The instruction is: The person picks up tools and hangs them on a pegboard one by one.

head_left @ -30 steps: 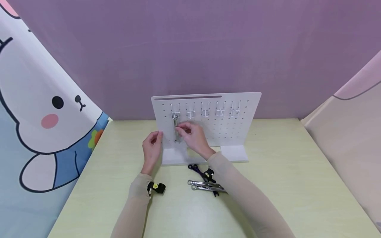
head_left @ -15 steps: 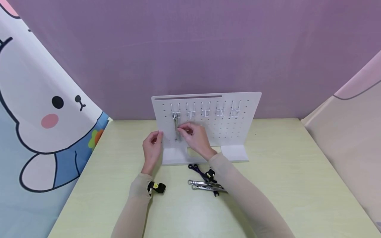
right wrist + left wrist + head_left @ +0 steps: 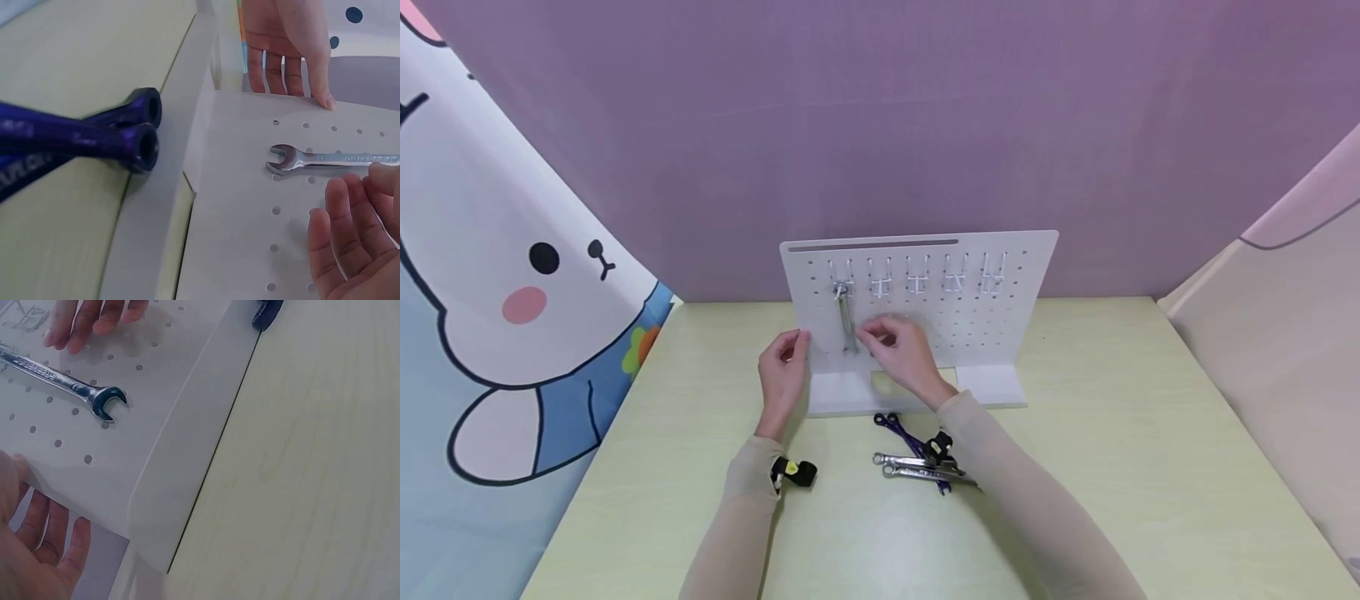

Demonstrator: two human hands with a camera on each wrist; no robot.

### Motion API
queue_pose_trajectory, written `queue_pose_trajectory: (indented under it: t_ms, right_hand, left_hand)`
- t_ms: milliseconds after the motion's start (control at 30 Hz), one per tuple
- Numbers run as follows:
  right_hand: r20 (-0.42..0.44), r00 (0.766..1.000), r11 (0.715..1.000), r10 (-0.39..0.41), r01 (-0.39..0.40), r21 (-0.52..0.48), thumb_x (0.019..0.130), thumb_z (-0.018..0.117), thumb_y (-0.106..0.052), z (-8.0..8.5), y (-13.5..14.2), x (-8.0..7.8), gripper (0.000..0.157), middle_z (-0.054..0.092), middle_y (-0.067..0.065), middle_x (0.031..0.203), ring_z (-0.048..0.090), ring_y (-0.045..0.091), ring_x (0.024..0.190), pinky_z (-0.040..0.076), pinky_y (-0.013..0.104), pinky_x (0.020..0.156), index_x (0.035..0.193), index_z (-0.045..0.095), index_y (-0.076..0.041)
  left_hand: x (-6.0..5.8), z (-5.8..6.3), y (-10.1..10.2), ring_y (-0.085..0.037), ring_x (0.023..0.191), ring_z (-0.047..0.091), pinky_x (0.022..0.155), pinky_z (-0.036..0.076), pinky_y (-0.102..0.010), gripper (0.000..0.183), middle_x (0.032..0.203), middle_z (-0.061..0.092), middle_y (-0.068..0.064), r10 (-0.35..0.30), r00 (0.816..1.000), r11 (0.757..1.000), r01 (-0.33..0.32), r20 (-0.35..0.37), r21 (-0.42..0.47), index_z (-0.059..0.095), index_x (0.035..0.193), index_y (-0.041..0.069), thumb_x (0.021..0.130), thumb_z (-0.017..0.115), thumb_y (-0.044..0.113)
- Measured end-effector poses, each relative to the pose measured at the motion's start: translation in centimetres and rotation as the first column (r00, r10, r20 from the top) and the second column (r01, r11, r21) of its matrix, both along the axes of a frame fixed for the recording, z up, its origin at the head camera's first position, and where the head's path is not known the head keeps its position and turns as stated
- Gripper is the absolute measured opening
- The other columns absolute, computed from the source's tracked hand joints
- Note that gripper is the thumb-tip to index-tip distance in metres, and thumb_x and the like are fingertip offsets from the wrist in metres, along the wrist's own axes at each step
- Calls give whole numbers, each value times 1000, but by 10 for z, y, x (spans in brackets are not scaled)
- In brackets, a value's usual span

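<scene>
A silver combination wrench (image 3: 846,321) hangs by its ring end from the leftmost hook of a white pegboard (image 3: 1028,252). Its open end points down in the head view. My left hand (image 3: 784,375) grips the board's left edge; in the left wrist view the thumb lies on the front and the other fingers (image 3: 55,528) behind. Just right of the hanging wrench is my right hand (image 3: 906,354), fingers bent loosely and holding nothing. A small gap separates it from the wrench (image 3: 56,378) in the left wrist view.
Several more white wire hooks (image 3: 917,279) line the board's upper part. In front of its base, dark purple wrenches (image 3: 897,427) and silver wrenches (image 3: 917,469) lie crossed on the pale table (image 3: 1112,433), partly under the right forearm. A purple curtain (image 3: 880,125) stands behind.
My right hand has let go of the hanging wrench and drawn away slightly right and down. The wrench stays on its hook. The left hand has kept its place on the board edge.
</scene>
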State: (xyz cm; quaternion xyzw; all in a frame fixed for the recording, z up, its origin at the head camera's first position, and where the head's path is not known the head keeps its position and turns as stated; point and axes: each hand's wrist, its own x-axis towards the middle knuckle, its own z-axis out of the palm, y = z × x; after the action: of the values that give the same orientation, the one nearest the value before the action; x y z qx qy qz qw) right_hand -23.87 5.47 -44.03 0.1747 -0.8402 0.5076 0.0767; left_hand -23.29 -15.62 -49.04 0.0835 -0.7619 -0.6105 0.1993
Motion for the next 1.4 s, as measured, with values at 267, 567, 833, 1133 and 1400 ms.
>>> queue_pose_trajectory:
  t_ms: [267,567,833,1133,1400]
  right_hand:
    - [40,999,1000,15,-16,22,101,73,-21,-3,9,12,16,79,7,101,70,17,84,60,27,79,109,78,-7]
    - [68,997,999,35,-37,31,102,72,-20,-7,18,28,15,80,9,97,70,16,81,59,26,76,106,79,-7]
    - [110,992,995,67,-75,69,101,73,-19,-14,29,42,12,80,5,94,69,11,80,58,25,74,105,81,-10]
    - [222,969,985,108,-135,110,102,71,-24,-14,40,68,18,81,2,102,69,12,87,58,26,78,110,80,-10]
    - [216,962,965,168,-206,164,102,72,-24,-21,51,85,18,81,-1,101,69,8,82,57,25,75,108,82,-11]
  left_hand:
    - [0,-1,-2,-7,89,59,77,46,-15,28,111,74,-21,-5,1000,1000,5,-2,2,76,117,0,106,67,24]
    - [1,1,-1,-7,89,58,79,46,-15,29,110,75,-20,3,1000,1000,-3,0,-9,76,118,0,106,67,25]
    - [3,2,0,-9,90,59,79,46,-17,28,110,74,-19,1,1000,1000,-1,18,1,76,118,2,107,67,25]
    - [5,2,0,-11,92,59,78,46,-16,30,109,74,-17,1,1000,1000,-1,26,-3,76,118,2,107,66,28]
    - [5,2,0,-11,93,59,79,46,-17,31,111,74,-18,-1,1000,1000,1,21,-4,76,118,2,107,66,29]
